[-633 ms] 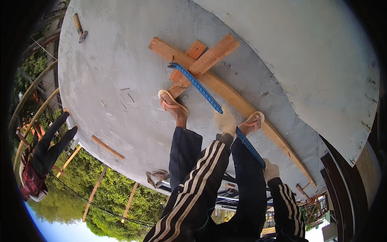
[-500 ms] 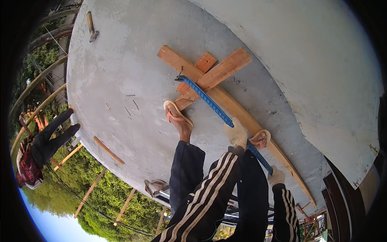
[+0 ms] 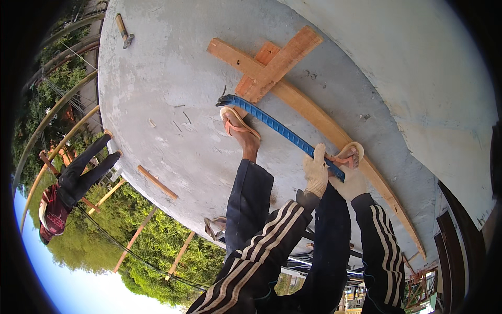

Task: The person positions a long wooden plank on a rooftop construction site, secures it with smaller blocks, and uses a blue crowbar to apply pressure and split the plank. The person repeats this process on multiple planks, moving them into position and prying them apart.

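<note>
A blue pry bar (image 3: 277,125) slants across the middle, its dark hooked claw at the upper left over the concrete. My left hand (image 3: 316,171), in a pale work glove, is closed round its lower part. Close beside it, my gloved right hand (image 3: 351,183) grips the bar's lower end. Beyond the bar lies a long wooden beam (image 3: 308,112), crossed by a shorter board (image 3: 287,58) and a small wood piece (image 3: 266,52). A thin dark nail (image 3: 225,90) shows next to the claw. My sandalled feet rest on the crossing board's near end and on the beam.
A hammer (image 3: 124,31) lies at the far left on the grey concrete slab (image 3: 157,104). Several loose nails (image 3: 186,117) and a wooden strip (image 3: 157,181) lie nearer. Another person (image 3: 68,183) stands at the slab's left edge. A pale sheet (image 3: 418,94) fills the upper right.
The claw has come off the beam and now hangs over the concrete beside the boards. My hands have drawn together near the bar's lower end. The view has shifted slightly.
</note>
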`<action>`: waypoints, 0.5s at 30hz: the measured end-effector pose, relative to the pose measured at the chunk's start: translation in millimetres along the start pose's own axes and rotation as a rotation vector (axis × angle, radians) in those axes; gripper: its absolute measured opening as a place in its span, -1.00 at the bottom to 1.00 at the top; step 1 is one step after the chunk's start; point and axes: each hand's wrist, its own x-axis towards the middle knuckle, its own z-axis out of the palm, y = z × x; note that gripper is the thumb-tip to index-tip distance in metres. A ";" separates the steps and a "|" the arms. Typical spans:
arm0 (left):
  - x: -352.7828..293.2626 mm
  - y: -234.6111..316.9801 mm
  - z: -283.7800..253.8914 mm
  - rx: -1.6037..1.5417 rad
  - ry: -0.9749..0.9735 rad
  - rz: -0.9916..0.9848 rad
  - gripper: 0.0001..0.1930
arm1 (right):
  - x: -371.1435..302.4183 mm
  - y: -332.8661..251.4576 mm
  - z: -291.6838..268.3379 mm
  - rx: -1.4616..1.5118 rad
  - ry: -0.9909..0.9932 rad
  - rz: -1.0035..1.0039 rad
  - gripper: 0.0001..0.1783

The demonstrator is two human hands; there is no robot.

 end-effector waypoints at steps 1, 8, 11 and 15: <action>-11.1 6.1 -17.6 0.016 -0.130 -0.007 -0.59 | -4.0 -12.6 -0.4 0.073 0.035 0.016 -0.64; 59.3 184.9 -151.0 -0.598 -0.297 0.141 0.01 | -78.2 -46.5 -6.8 0.059 -0.071 0.155 -0.61; 68.5 242.6 -185.1 -0.395 -0.458 0.187 -0.30 | -107.9 -56.0 -9.2 0.001 -0.054 0.116 -0.63; 60.3 268.3 -213.3 -0.273 -0.325 0.097 -0.65 | -127.6 -77.1 -17.2 -0.178 -0.088 0.126 -0.67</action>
